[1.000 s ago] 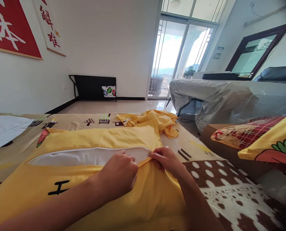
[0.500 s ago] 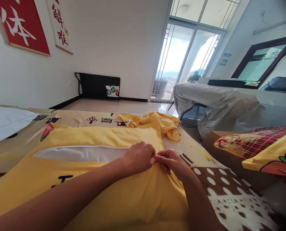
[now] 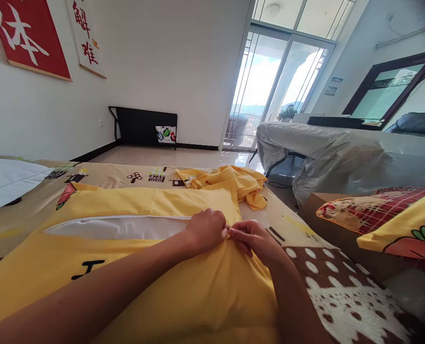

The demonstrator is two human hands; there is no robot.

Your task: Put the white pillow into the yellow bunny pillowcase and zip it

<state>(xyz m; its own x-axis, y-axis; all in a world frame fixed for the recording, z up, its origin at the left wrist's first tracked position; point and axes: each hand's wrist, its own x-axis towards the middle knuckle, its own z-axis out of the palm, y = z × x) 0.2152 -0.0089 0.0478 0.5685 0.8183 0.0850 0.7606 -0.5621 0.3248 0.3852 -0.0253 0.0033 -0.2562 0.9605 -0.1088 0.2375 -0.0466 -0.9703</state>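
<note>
A yellow pillowcase lies across the bed before me, with a carrot print at its far left corner and black lettering partly under my left forearm. Through its long slit, edged in white, shows a white inner pillow. At the slit's right end my left hand is closed in a fist-like pinch on the pillowcase edge. Right against it, my right hand pinches the same edge between thumb and forefinger. Whatever small part sits between the fingertips, perhaps a zipper end, is too hidden to make out.
Crumpled yellow cloth lies beyond the pillowcase on the patterned bedsheet. A white pillow is at the left. On the right, a cardboard box has cushions on it, near plastic-covered furniture.
Both hands stay pinched at the slit's right end, with only a very slight shift of the fingers. The whole view has moved slightly.
</note>
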